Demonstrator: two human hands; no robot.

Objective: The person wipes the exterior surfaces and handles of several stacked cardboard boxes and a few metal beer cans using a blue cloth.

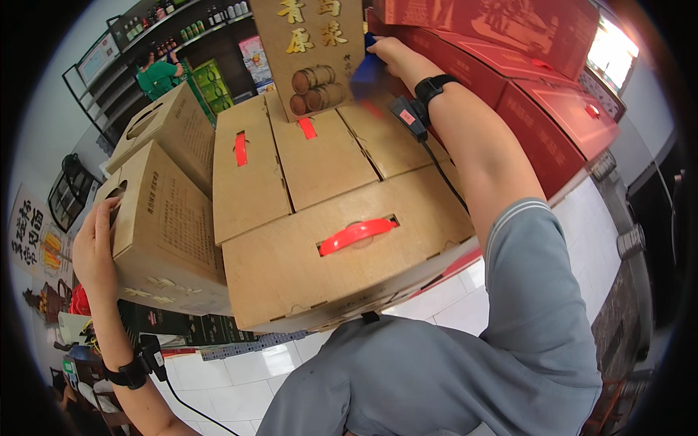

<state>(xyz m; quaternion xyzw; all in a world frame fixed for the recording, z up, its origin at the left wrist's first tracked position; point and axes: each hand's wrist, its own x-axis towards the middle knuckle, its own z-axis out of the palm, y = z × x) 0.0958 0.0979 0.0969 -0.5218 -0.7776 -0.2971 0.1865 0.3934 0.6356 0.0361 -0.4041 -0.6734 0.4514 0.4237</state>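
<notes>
With my right hand (386,50) I hold a blue cloth (364,79), blurred, beside an upright brown carton (319,60) printed with barrels and gold characters. Below the cloth lie several flat-topped brown cartons with red plastic handles; the nearest carton (294,272) is closest to my body. My left hand (98,245) is on the outer side of a printed brown carton (163,229) at the left, its fingertips at the oval hand hole. Part of those fingers is hidden by the carton's edge.
Large red gift boxes (551,141) are stacked at the right. A second brown carton (174,131) stands behind the left one. Dark cartons (180,326) lie below. At the back, a person in green (158,76) stands by bottle shelves (163,24). Cables hang from both wrist straps.
</notes>
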